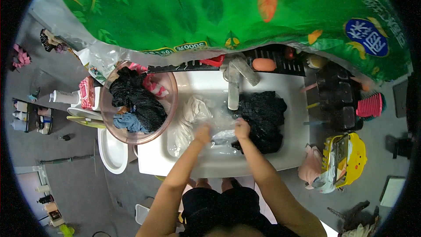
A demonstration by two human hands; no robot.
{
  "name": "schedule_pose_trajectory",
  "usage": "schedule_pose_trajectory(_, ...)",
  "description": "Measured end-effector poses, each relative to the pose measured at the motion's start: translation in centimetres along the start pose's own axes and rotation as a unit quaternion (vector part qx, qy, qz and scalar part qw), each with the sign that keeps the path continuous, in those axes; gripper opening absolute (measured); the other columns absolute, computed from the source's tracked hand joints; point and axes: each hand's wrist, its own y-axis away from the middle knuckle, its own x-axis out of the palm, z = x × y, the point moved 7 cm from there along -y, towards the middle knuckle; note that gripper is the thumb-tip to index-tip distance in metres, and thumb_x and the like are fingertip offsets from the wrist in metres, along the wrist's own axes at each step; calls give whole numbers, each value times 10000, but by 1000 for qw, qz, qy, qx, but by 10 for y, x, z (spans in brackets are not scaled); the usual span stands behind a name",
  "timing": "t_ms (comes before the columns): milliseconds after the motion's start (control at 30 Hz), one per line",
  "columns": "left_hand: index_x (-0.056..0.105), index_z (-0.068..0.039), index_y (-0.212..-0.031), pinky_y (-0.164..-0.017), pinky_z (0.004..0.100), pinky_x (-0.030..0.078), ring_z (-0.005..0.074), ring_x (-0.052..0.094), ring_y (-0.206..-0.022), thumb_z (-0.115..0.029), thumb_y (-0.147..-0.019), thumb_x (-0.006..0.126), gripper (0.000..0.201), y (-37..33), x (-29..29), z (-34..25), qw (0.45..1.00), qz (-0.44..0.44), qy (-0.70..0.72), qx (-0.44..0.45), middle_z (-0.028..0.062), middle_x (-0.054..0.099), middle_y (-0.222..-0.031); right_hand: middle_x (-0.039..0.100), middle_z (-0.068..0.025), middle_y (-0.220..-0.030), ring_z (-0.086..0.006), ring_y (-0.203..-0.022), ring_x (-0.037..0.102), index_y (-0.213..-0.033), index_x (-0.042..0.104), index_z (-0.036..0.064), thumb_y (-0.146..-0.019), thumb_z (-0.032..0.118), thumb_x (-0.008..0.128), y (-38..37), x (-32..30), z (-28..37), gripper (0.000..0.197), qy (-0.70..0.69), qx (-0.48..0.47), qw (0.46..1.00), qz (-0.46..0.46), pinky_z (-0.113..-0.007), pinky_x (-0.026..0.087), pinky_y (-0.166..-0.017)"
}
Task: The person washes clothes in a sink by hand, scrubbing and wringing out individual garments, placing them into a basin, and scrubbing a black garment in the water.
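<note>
Both my hands are over the water in a white sink (151,158). My left hand (203,133) is smeared by motion beside a soaked white garment (193,112), and its fingers cannot be made out. My right hand (242,129) is closed at the left edge of a black textured garment (262,120). What it grips is hard to make out. Between the hands, a pale wet cloth (224,136) shows in the water. Above it, a metal faucet (233,87) reaches over the basin.
A clear plastic basin (172,125) of dark, blue and pink clothes sits on the sink's left. Behind the faucet is a black rack (287,68) with an orange soap bar (264,64). A large green printed plastic bag (197,13) hangs overhead. A yellow basket (357,158) stands at right.
</note>
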Motion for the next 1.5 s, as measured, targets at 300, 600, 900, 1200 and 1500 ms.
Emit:
schedule_pose_trajectory(300, 570, -16, -1059, -659, 274, 459, 147, 563, -708, 46, -683, 477, 392, 80, -202, -80, 820, -49, 567, 57, 41, 608, -787, 567, -58, -839, -123, -698, 560, -949, 544, -1, -799, 72, 494, 56, -134, 133, 174, -458, 70, 884, 67, -236, 485, -513)
schedule_pose_trajectory(600, 543, -10, -935, -575, 227, 415, 90, 517, -697, -18, -724, 519, 212, 94, -218, -118, 779, -143, 610, 23, 29, 572, -801, 453, -147, -1193, -221, -1109, 436, -1294, 250, 29, -750, 50, 567, 101, -150, 171, 630, -380, -219, 898, 19, -317, 326, -935)
schedule_pose_trajectory(900, 487, -57, -1015, -600, 244, 463, 147, 560, -730, 31, -711, 457, 318, 146, -276, -195, 491, -14, 867, 88, 53, 565, -873, 403, -149, -1219, -311, -1130, 366, -1203, 382, 36, -623, 240, 674, 46, -50, 76, 680, -139, -183, 973, -9, -394, 262, -973)
schedule_pose_trajectory(1200, 383, 16, -1170, -852, 479, 360, 304, 498, -941, -377, -727, 561, 619, 117, -73, 14, 567, -57, 769, -291, 197, 446, -1099, 582, -164, -892, -348, -842, 543, -951, 536, 54, -621, 74, 587, 52, -108, 159, 334, 147, -129, 981, 3, -396, 441, -721)
schedule_pose_trajectory(1500, 287, -62, -1280, -963, 526, 249, 419, 354, -1133, -760, -677, 300, 923, 76, -48, -130, 166, 209, 963, -19, 224, 350, -1255, 562, -169, -845, -285, -676, 603, -903, 576, 98, -599, 150, 596, 93, -94, 214, 310, 327, -192, 919, 106, -392, 489, -577)
